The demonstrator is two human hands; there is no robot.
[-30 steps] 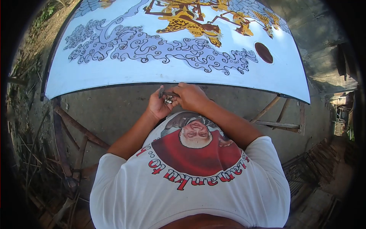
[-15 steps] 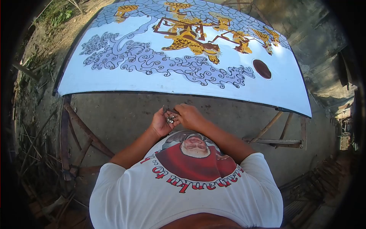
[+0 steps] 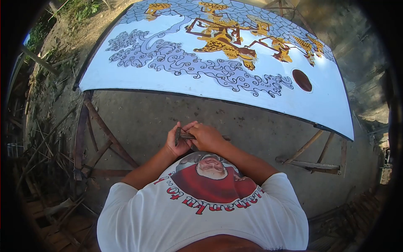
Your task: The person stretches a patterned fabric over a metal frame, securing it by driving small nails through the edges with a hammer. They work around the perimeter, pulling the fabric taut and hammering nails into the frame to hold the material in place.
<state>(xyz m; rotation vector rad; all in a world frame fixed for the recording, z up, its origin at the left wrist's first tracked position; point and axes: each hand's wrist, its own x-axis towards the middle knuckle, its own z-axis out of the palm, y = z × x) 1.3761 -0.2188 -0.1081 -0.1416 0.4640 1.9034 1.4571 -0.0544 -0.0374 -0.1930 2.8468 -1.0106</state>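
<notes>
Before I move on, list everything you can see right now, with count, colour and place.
Painted panel: one, white, across the upper view
Swirl pattern: one band, lilac, on the panel
Painted figures: several, gold and brown, towards the panel's far side
Oval: one, dark reddish-brown, right part of the panel
Wooden supports: two, brown, under the panel's left and right ends
Ground: grey, below the panel
Sticks: many, brown, far left
Greenery: patches, green, upper left
Hammer: one, dark, head over the left palm
Shirt: one, white with red print, bottom centre
Left hand: one, under the hammer head
Right hand: one, around the handle
</notes>
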